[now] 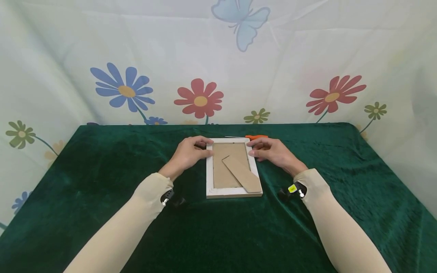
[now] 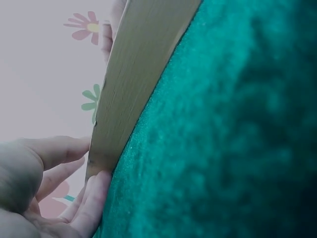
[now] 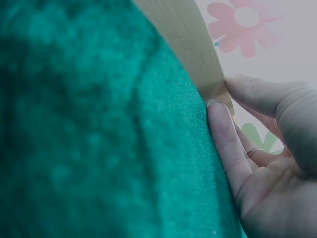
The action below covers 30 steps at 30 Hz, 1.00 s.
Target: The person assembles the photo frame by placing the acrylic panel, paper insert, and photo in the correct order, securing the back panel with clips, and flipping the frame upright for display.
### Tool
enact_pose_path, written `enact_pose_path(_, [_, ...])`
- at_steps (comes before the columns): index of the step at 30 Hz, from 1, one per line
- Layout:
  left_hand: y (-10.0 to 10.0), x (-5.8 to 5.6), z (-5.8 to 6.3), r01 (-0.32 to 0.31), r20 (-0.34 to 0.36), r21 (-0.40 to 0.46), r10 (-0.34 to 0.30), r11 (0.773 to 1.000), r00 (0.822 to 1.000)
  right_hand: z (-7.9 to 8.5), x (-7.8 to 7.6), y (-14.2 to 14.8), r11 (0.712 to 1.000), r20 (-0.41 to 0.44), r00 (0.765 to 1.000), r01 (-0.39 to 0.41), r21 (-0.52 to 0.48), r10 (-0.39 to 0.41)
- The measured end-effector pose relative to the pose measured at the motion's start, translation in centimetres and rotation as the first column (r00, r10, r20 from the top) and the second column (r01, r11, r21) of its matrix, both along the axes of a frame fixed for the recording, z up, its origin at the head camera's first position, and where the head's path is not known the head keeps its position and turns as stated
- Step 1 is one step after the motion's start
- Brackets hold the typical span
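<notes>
A picture frame with a pale wooden border lies back side up on the green cloth. A brown backing board fills its middle, and a cardboard stand leg lies slantwise over it to the lower right corner. My left hand holds the frame near its far left corner. In the left wrist view, that thumb is at the top edge and a finger touches the wooden side. On the far right corner, my right hand grips likewise, thumb on the edge and fingers at the side.
Just behind the frame lies a thin metal tool with an orange handle, probably a screwdriver; its tip points left. A wrinkled green velvet cloth covers the table. Beyond its far edge hangs a white curtain printed with flowers and a butterfly.
</notes>
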<state>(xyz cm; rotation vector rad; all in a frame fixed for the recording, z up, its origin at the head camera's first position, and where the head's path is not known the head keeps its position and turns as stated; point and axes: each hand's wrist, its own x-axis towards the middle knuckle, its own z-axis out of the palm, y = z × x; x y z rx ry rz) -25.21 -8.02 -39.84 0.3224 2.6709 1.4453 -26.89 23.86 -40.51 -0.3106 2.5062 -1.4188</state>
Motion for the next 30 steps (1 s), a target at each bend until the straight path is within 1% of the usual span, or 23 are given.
enact_pose_path(6, [-0.3,0.1,-0.3,0.013,0.021,-0.004,-0.013,1.0,1.0,-0.1,0.1,0.0,1.0,0.003,1.0,0.0,0.0,0.0])
enact_pose_path(11, [-0.5,0.1,-0.6,0.008,0.032,0.014,-0.008,1.0,0.999,-0.1,0.1,-0.1,1.0,0.006,1.0,-0.001,-0.01,0.001])
enact_pose_path(16, [-0.8,0.0,-0.7,0.009,0.037,0.037,-0.01,0.999,0.999,-0.1,0.1,-0.1,1.0,0.012,1.0,-0.001,0.0,0.001])
enact_pose_path(21, [-0.8,0.1,-0.7,0.01,0.037,0.05,-0.012,0.999,0.999,0.3,0.1,-0.2,1.0,0.033,0.999,0.001,0.015,-0.001])
enact_pose_path(24, [-0.8,0.0,-0.7,0.009,0.047,0.053,-0.012,0.999,0.999,0.9,0.1,-0.2,1.0,0.043,0.999,0.0,0.014,-0.001])
enact_pose_path(27, [-0.8,0.0,-0.8,0.008,0.054,0.058,-0.011,0.998,0.998,1.6,-0.1,-0.2,1.0,0.001,1.0,0.0,0.012,0.0])
enact_pose_path(30, [-0.7,0.0,-0.7,0.013,0.053,0.064,-0.016,0.998,0.998,2.5,-0.5,0.2,0.998,-0.1,0.995,0.02,0.051,-0.015])
